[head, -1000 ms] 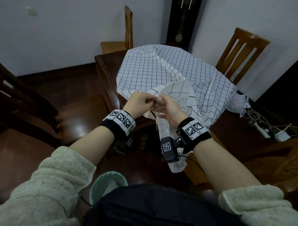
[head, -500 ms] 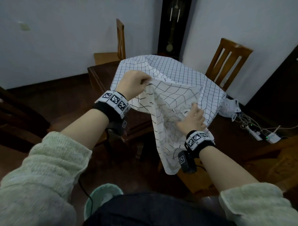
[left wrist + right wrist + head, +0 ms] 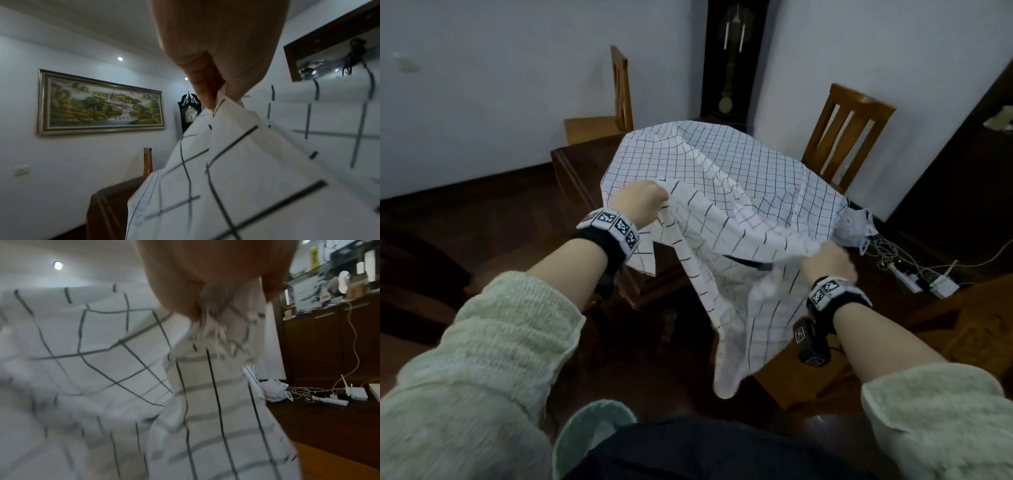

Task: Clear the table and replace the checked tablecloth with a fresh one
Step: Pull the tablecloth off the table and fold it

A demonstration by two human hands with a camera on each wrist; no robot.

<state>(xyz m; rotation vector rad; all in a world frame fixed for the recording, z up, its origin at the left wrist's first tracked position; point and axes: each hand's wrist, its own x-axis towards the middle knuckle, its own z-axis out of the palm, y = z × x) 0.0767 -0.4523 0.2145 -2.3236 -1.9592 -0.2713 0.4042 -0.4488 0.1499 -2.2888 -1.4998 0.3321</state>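
Pale walls, dark wood floor, tall dark pendulum clock (image 3: 732, 58) upper centre of the head view. Dark polished worktop (image 3: 582, 171) mid-frame, bare along its left edge, two slatted wooden chairs (image 3: 849, 133) behind it.

Checked tablecloth (image 3: 739, 161): thin white woven fabric with a fine black grid, far part draped over the worktop, near part lifted into soft folds and hanging in a long rumpled tail towards lower centre.

Left hand (image 3: 642, 202), left of centre: fingers (image 3: 203, 84) pressed together, thumb against forefinger, pinching a hemmed edge of the cloth; crisp flat corner falling away beneath in the left wrist view.

Right hand (image 3: 828, 260), right of centre and lower: fingers curled tight round a gathered bunch of cloth, wad of creased fabric squeezed out below the fist (image 3: 213, 288) in the blurred right wrist view.

Between the two hands, cloth stretched in a slack, sagging span.

Marker-printed bands on both wrists; fuzzy pale green knit sleeves (image 3: 493, 342) at the lower corners. Mint-green round bin (image 3: 592, 428) bottom centre. Crumpled white plastic bag (image 3: 856, 226), white power strip (image 3: 907, 277) and tangled cables on the floor at right.
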